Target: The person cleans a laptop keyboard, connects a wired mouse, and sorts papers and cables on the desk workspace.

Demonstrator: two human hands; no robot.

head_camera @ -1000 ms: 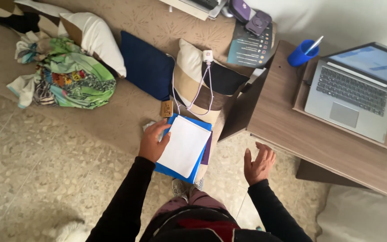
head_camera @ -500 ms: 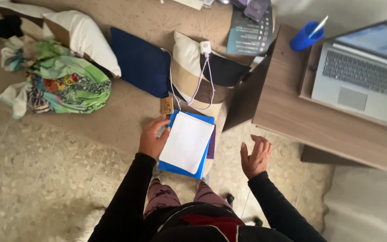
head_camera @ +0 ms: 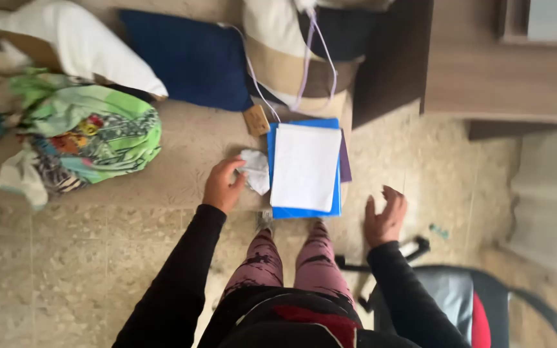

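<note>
At the far left, a bundle of green patterned cloth (head_camera: pixel 91 132) lay on the beige couch seat (head_camera: pixel 182 154), with a white pillow (head_camera: pixel 75 42) beyond it and a dark blue cushion (head_camera: pixel 185 58) to its right. A tan and white striped cushion (head_camera: pixel 285 64) sat further right, with a thin white cord (head_camera: pixel 317 58) draped over it.

The left hand (head_camera: pixel 222 185) rested on the near edge of the seat, its fingers curled around a crumpled white paper (head_camera: pixel 254 171). That paper was small, creased and wadded, lying just left of the folder and touching the fingertips. A small brown tag (head_camera: pixel 256 120) lay just beyond it.

To the right, a blue folder (head_camera: pixel 304 211) lay flat on the seat, its near edge at the seat's front. 1 white sheet stack (head_camera: pixel 305 166) covered most of it, plain and unmarked, leaving blue borders at the left, far and near sides. A purple edge (head_camera: pixel 345 158) showed under the right side.

The right hand (head_camera: pixel 385 218) hung over the speckled floor (head_camera: pixel 433 187), fingers spread and loose, holding nothing. A wooden desk (head_camera: pixel 498 77) stood far right, and a black chair (head_camera: pixel 478 303) sat near right.
</note>
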